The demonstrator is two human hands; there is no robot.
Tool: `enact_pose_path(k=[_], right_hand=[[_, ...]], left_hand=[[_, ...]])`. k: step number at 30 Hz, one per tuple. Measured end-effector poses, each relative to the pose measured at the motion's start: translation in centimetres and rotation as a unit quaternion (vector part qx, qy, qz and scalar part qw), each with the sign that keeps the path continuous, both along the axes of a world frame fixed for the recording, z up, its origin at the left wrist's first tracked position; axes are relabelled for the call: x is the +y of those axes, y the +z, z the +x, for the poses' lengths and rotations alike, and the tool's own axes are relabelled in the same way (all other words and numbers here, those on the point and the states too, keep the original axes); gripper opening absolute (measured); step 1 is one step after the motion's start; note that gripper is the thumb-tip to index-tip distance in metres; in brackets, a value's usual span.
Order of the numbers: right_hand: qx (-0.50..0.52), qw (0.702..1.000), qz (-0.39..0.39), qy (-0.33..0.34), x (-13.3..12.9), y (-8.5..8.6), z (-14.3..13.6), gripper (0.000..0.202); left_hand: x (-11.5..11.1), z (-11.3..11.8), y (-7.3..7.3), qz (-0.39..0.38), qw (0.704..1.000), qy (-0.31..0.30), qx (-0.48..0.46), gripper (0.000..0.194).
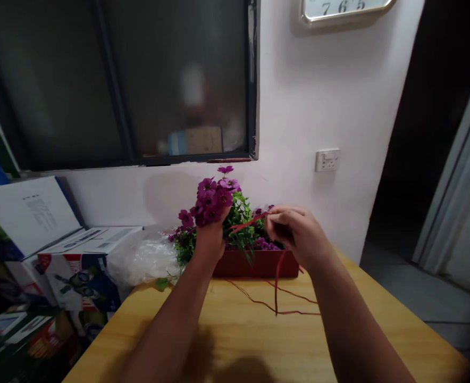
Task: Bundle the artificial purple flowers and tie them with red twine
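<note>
Bare forearms (171, 324) rise from seven and five o'clock over a pale wooden table (238, 332), clock positions being read from the middle of the view. Furthest left, printed cartons (75, 271) are stacked at eight o'clock, the upper one with a raised white flap (30, 213). A dark-framed window (59, 80) fills ten o'clock. Crumpled clear plastic (143, 258) lies just beside the cartons, also at eight. Close to the centre, towards seven, the left hand (211, 239) is closed around the base of a bunch of purple flowers (211, 199), whose blooms stand right above it; most of its fingers are hidden. Between five and six, a long red box (259, 264) sits on the table, with green foliage (240, 205) above its rim. A red ribbon (249, 223) slants from beside the left hand up to the right hand (293, 229) at four o'clock, whose fingers are curled in and pinch it. Another red length (277, 282) hangs below that hand to the tabletop; whether both are one piece I cannot tell. A wall socket (328, 160) sits just short of three o'clock.
</note>
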State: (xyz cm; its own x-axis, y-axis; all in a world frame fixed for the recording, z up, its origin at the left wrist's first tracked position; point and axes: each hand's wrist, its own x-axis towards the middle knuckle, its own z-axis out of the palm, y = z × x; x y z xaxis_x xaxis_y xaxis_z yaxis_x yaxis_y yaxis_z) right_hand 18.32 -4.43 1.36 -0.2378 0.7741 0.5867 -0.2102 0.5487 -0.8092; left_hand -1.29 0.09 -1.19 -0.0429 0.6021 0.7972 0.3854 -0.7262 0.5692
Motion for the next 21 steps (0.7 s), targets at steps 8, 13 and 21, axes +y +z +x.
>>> enact_pose_path(k=[8,13,21], right_hand=[[-0.039,0.995,0.065,-0.071,5.0,-2.7,0.3,0.024],[-0.124,0.976,0.113,-0.136,6.0,-5.3,-5.0,0.030],[-0.303,0.929,0.129,-0.168,3.3,-7.1,-9.9,0.024]], left_hand=[[-2.4,3.3,2.4,-0.298,0.817,-0.342,-0.356,0.036],[-1.7,2.7,3.0,-0.226,0.742,-0.398,-0.490,0.029],[0.0,0.9,2.9,-0.150,0.768,-0.197,-0.591,0.030]])
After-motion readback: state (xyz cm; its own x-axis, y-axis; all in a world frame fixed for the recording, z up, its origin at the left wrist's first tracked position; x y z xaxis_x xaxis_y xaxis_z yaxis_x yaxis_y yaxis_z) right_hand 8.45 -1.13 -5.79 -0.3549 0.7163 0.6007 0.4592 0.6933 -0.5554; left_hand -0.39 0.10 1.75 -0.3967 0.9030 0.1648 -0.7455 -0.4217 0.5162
